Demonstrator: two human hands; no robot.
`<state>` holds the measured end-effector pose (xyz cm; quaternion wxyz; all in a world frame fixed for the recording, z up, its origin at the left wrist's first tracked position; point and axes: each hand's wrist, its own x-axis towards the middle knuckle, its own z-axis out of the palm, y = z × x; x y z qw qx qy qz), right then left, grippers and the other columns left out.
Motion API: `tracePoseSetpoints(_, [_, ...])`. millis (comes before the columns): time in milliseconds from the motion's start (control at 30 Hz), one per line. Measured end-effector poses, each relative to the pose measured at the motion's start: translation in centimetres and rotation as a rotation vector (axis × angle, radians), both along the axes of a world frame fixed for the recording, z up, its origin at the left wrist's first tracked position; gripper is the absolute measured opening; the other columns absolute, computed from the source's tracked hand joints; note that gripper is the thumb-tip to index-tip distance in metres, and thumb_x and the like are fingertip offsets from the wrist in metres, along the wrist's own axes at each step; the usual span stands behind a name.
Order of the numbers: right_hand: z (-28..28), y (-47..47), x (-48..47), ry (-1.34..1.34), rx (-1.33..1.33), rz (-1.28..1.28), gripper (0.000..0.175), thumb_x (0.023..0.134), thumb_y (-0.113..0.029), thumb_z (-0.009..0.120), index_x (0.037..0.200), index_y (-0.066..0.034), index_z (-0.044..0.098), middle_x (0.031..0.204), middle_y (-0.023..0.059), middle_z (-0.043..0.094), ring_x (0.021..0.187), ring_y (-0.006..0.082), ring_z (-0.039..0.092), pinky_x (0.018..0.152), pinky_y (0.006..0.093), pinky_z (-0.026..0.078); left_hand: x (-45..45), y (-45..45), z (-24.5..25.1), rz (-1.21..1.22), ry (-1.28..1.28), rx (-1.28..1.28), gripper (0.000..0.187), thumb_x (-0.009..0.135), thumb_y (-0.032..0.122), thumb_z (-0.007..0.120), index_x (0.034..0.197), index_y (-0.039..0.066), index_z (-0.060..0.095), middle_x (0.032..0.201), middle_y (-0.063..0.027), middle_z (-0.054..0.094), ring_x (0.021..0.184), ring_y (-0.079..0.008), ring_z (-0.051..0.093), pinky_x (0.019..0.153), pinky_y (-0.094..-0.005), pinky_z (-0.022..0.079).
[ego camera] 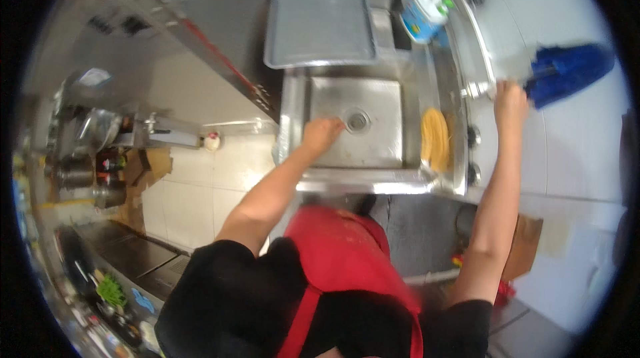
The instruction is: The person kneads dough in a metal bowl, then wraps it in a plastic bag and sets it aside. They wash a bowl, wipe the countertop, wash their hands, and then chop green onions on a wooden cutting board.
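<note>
Over the stainless steel sink basin, my left hand has its fingertips drawn together beside the drain; blur hides whether anything small is between them. My right hand reaches to the wall, fingers curled at the metal fitting of the wall faucet. Just beyond that hand hangs a blue cloth. On the sink's right ledge lies a folded yellow cloth. A grey metal tray rests across the far side of the sink.
A white and blue plastic container stands at the back right. Two dark knobs are right of the sink. A cardboard box is at lower right. At far left are metal pots and a counter bearing green leaves.
</note>
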<state>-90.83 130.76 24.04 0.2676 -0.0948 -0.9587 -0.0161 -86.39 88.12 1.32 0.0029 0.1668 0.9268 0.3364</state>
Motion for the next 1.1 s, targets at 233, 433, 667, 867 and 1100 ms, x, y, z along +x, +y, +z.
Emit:
tracePoseSetpoints(233, [-8.2, -9.8, 5.2, -0.386, -1.319, 0.53, 0.023, 0.103, -0.018, 0.064, 0.091, 0.0008, 0.067, 0.073, 0.0189, 0.068, 0.062, 0.0301, 0.068, 0.062, 0.0428, 0.054, 4.6, -7.5, 4.3, 0.327, 0.018, -0.113, 0.026, 0.103, 0.021, 0.056, 0.117, 0.007, 0.074, 0.105, -0.0228, 0.072, 0.108, -0.0404, 0.066, 0.096, -0.0472, 0.052])
tracePoseSetpoints(433, [-17.2, -11.3, 4.7, -0.831, -0.952, 0.58, 0.037, 0.092, -0.024, 0.075, 0.12, 0.0003, 0.069, 0.108, 0.0322, 0.069, 0.112, 0.044, 0.067, 0.097, 0.0509, 0.052, 27.6, -21.7, -5.3, 0.946, -0.009, -0.031, 0.031, 0.103, 0.027, 0.054, 0.117, 0.005, 0.071, 0.112, -0.0229, 0.072, 0.106, -0.0421, 0.068, 0.092, -0.0508, 0.054])
tracePoseSetpoints(667, [-16.2, -14.9, 3.8, -0.573, -0.493, 0.881, 0.032, 0.099, -0.026, 0.066, 0.087, 0.0027, 0.075, 0.078, 0.021, 0.074, 0.075, 0.0302, 0.074, 0.072, 0.0413, 0.056, 68.2, -26.0, -20.7, 1.311, -1.13, -0.433, 0.044, 0.091, 0.038, 0.07, 0.124, 0.009, 0.073, 0.132, -0.0174, 0.069, 0.126, -0.0368, 0.062, 0.106, -0.0513, 0.047])
tracePoseSetpoints(867, [-11.5, -24.3, 4.3, -0.709, -0.502, 0.998, 0.041, 0.099, -0.033, 0.065, 0.08, 0.0015, 0.076, 0.075, 0.0182, 0.074, 0.074, 0.0261, 0.073, 0.072, 0.04, 0.055, 80.0, -21.2, -23.3, 1.055, -1.218, -0.448, 0.034, 0.087, 0.042, 0.071, 0.098, 0.01, 0.079, 0.099, -0.0118, 0.078, 0.091, -0.0291, 0.074, 0.076, -0.0421, 0.055])
tracePoseSetpoints(1100, [-8.5, -43.5, 9.1, -0.82, 0.061, 0.94, 0.04, 0.096, -0.037, 0.068, 0.094, 0.0012, 0.077, 0.083, 0.0228, 0.074, 0.08, 0.0348, 0.074, 0.08, 0.044, 0.057, 71.9, -30.0, -19.2, 1.979, -0.453, 0.766, 0.026, 0.091, 0.021, 0.062, 0.086, -0.003, 0.071, 0.08, -0.0208, 0.074, 0.069, -0.0271, 0.07, 0.059, -0.04, 0.053])
